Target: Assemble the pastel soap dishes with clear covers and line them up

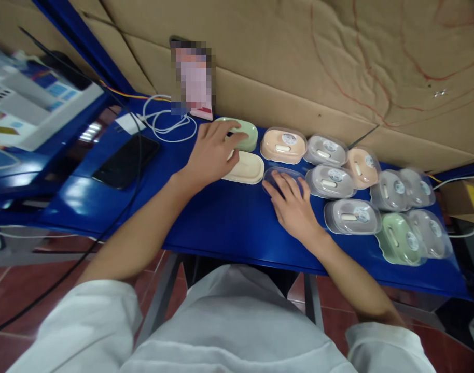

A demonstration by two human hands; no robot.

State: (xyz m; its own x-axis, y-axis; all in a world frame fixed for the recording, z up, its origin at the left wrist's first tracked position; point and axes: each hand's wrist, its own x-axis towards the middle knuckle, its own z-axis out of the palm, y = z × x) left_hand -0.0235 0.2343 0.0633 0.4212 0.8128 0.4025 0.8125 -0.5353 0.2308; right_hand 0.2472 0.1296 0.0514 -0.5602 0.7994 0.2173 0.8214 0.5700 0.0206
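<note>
My left hand (212, 153) lies over two lidless soap-box bases, fingers spread: a pale green base (248, 133) behind and a cream base (248, 168) in front. It touches both, and a firm grip is not visible. My right hand (295, 207) rests flat on the blue table (221, 217), its fingertips on a clear plastic lid (283, 176) lying beside the cream base. To the right stand several closed soap boxes with clear lids, among them a peach one (283, 146), grey ones (351, 216) and a green one (400, 239).
A black phone (126, 160) and a coiled white cable (170, 124) lie at the table's back left. Cardboard sheets (299, 67) form the wall behind. A blurred printed box (30, 103) is at far left. The table's front edge runs just above my lap.
</note>
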